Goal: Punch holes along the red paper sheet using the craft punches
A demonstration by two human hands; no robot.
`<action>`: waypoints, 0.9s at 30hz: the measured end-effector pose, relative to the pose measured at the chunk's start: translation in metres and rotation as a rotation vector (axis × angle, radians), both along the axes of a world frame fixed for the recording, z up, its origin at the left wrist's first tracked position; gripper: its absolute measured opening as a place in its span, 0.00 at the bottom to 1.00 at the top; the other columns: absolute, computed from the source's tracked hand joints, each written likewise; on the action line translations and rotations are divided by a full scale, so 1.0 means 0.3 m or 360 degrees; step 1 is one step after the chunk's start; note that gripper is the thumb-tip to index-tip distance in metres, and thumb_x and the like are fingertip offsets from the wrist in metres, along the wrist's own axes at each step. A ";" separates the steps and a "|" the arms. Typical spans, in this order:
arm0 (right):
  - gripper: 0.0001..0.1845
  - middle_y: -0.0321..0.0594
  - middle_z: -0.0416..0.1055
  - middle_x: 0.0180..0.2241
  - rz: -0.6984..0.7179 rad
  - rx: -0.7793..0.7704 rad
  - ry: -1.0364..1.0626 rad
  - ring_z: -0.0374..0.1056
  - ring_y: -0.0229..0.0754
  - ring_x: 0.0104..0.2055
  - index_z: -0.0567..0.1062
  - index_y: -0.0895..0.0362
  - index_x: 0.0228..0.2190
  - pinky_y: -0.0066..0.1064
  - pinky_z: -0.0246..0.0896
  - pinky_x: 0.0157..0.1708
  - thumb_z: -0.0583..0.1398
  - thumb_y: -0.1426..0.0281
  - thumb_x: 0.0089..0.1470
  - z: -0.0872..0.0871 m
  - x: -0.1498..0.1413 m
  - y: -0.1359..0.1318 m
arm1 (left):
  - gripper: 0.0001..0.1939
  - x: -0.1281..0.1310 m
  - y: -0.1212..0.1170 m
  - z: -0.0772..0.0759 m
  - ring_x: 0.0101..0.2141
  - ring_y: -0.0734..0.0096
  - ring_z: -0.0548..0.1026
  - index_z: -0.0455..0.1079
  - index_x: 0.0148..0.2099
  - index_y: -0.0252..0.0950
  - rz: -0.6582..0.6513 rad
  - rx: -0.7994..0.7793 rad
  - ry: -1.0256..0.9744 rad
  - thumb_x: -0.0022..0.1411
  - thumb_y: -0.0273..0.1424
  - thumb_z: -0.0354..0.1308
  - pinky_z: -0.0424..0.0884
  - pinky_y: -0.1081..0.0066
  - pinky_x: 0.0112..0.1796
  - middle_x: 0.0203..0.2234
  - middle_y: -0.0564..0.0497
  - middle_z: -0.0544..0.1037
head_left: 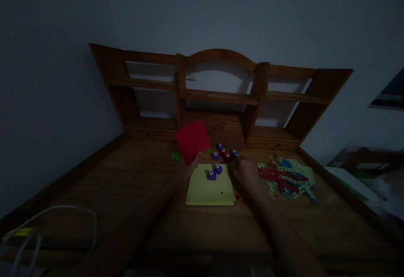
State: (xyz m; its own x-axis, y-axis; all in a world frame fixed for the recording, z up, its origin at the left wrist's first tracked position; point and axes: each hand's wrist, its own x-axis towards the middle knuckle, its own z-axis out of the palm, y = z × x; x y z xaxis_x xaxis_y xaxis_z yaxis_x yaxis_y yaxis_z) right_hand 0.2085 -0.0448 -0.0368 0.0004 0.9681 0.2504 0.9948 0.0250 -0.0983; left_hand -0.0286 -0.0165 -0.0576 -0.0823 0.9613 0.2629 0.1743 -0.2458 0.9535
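A red square sheet of paper (192,141) is pinched at its lower edge in my left hand (188,166), held up above the desk. My right hand (244,171) is closed, fingertips down beside a purple one-eyed toy (234,153); dimness hides what they grip. Between my hands lies a stack of yellow paper (210,193), with two purple eyed toys (211,175) standing on it. Behind the stack stand red eyed toys (227,157) and more purple ones (216,156). A green toy (175,156) is left of the red sheet, which partly covers another green piece.
To the right lies a pile of red, blue and pale yellow perforated plastic pieces (287,176). Small red bits (237,198) are scattered by the stack. A wooden shelf unit (217,96) rises at the desk's back. A white cable (72,206) loops at front left.
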 end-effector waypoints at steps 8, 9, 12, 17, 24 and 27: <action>0.17 0.49 0.73 0.44 0.0029 -0.0007 0.0018 0.71 0.46 0.42 0.72 0.57 0.46 0.30 0.57 0.37 0.52 0.61 0.62 -0.001 0.003 0.003 | 0.19 0.005 -0.004 -0.002 0.25 0.66 0.72 0.68 0.29 0.37 0.0076 0.0023 -0.0001 0.55 0.49 0.57 0.66 0.69 0.28 0.23 0.49 0.74; 0.17 0.49 0.73 0.44 0.0029 -0.0001 0.0020 0.71 0.46 0.42 0.73 0.58 0.45 0.30 0.57 0.38 0.52 0.61 0.62 -0.001 0.002 0.003 | 0.19 0.007 -0.004 -0.002 0.25 0.66 0.72 0.68 0.29 0.37 0.0076 0.0012 0.0001 0.55 0.49 0.57 0.66 0.69 0.27 0.23 0.49 0.74; 0.17 0.49 0.73 0.45 0.0019 -0.0015 0.0024 0.71 0.46 0.43 0.73 0.57 0.46 0.30 0.58 0.38 0.52 0.61 0.62 0.001 0.001 0.003 | 0.20 0.008 -0.002 -0.004 0.24 0.66 0.72 0.68 0.29 0.37 0.0081 -0.0010 -0.0025 0.55 0.49 0.57 0.66 0.68 0.27 0.23 0.49 0.75; 0.17 0.48 0.73 0.44 0.0013 -0.0046 0.0021 0.72 0.46 0.42 0.72 0.57 0.46 0.30 0.58 0.37 0.53 0.62 0.62 0.003 0.002 0.004 | 0.19 0.000 0.002 -0.010 0.25 0.65 0.72 0.70 0.30 0.37 0.0046 0.0052 0.0032 0.56 0.49 0.56 0.66 0.68 0.28 0.23 0.49 0.74; 0.17 0.49 0.73 0.44 0.0006 -0.0057 0.0005 0.71 0.46 0.43 0.72 0.57 0.46 0.30 0.58 0.38 0.52 0.61 0.62 0.008 -0.001 -0.002 | 0.19 0.003 0.003 -0.013 0.25 0.65 0.73 0.69 0.30 0.37 0.0021 0.0079 0.0022 0.57 0.49 0.55 0.67 0.68 0.28 0.24 0.48 0.75; 0.18 0.49 0.73 0.44 0.0007 -0.0038 0.0007 0.71 0.46 0.43 0.72 0.57 0.47 0.30 0.58 0.39 0.52 0.61 0.62 0.006 -0.002 -0.001 | 0.20 0.000 0.002 -0.014 0.25 0.66 0.72 0.69 0.31 0.36 0.0017 0.0047 0.0065 0.57 0.49 0.55 0.66 0.69 0.28 0.24 0.49 0.75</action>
State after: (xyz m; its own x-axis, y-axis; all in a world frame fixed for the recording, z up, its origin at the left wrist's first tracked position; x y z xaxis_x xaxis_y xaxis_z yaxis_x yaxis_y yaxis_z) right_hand 0.2079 -0.0452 -0.0349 -0.0031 0.9739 0.2271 0.9943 0.0272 -0.1032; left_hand -0.0287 -0.0159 -0.0616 -0.0813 0.9523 0.2943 0.2159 -0.2714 0.9379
